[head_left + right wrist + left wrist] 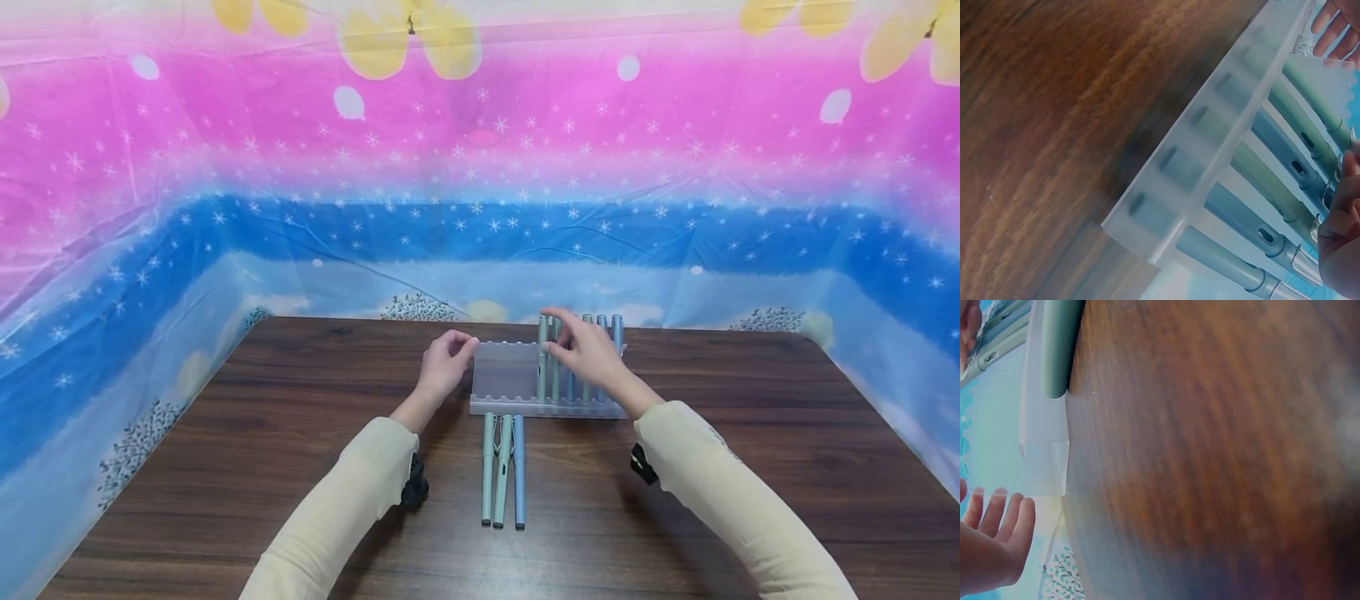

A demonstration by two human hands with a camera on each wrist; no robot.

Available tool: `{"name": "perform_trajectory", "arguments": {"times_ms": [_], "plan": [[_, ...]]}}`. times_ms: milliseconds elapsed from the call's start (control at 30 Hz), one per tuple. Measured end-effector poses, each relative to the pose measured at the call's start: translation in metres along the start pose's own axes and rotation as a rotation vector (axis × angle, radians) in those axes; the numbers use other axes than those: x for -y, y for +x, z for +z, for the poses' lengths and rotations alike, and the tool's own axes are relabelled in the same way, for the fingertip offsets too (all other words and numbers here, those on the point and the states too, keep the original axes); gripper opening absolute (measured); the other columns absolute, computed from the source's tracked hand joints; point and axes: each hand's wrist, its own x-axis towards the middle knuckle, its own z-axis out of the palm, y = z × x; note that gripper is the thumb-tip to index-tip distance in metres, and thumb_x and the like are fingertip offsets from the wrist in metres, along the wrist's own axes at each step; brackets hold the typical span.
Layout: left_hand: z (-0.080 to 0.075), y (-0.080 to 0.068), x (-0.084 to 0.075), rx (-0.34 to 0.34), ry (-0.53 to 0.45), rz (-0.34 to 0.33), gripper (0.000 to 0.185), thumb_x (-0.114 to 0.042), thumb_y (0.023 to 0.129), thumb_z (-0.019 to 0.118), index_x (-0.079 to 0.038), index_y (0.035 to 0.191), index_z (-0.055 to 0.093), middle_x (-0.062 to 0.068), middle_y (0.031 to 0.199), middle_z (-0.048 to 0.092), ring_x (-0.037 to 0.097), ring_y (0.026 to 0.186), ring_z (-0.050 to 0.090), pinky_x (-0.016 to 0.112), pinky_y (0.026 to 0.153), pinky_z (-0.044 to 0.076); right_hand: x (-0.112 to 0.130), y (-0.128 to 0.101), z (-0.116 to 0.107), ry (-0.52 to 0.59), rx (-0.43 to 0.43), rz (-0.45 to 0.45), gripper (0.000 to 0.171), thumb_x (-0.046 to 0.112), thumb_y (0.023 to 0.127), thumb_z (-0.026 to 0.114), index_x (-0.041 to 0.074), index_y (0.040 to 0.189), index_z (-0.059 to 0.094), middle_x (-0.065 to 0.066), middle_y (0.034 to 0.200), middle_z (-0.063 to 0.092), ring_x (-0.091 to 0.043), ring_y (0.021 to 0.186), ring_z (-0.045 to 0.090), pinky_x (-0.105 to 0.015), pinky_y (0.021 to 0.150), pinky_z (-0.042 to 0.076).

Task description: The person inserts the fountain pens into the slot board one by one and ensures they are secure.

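**Q:** State the reference dial and the rack's location.
**A:** Head view; dial centred on the translucent rack [504, 372], far edge at 12 o'clock. The rack sits on the wooden table [300, 467], with the patterned cloth [480, 225] behind it at 12 o'clock.

**Q:** Contents of the rack?
**A:** Six racked pens [556, 383], side by side from the middle to the 3 o'clock end. From the 9 o'clock side: green, green, blue, green, blue, blue. The 9 o'clock portion of the panel is bare.

**Q:** Left hand?
**A:** Left hand [445, 364]: between 9 and 10 o'clock. Thumb and index finger pinch the rack's upper corner; the other fingers are slightly spread.

**Q:** Right hand?
**A:** Right hand [590, 354]: 2 o'clock, in front of the row. Index finger and thumb arch apart, tips at the endmost green pen [542, 385]. Cannot tell whether they grip it.

**Q:** Remaining items?
**A:** Three loose pens [503, 475], two green and one blue, lie on the table at 7 o'clock, caps toward the rack.
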Motion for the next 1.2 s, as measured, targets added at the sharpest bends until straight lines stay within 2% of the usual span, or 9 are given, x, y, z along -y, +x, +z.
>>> {"name": "perform_trajectory", "arguments": {"times_ms": [533, 1200], "plan": [[0.001, 0.0014, 0.0007, 0.001, 0.005, -0.005, 0.021, -0.023, 0.088, 0.055, -0.003, 0.093, 0.059, 0.015, 0.086, 0.06, 0.021, 0.069, 0.055, 0.03, 0.064, 0.046, 0.0038, 0.0034, 0.0016, -0.015, 0.035, 0.088, 0.05, 0.015, 0.085, 0.06, 0.013, 0.131, 0.04, 0.001, 0.055, 0.047, -0.015, 0.043, 0.041, -0.03, 0.045, 0.036], [0.001, 0.0012, -0.0003, -0.005, 0.009, 0.004, 0.021, -0.022, 0.088, 0.055, -0.003, 0.093, 0.059, 0.011, 0.081, 0.059, 0.02, 0.068, 0.055, 0.029, 0.062, 0.046, 0.0065, 0.0048, 0.0015, -0.018, 0.04, 0.115, 0.051, 0.013, 0.084, 0.06, 0.013, 0.131, 0.041, 0.0, 0.053, 0.047, -0.015, 0.042, 0.041, -0.029, 0.043, 0.035]]}}
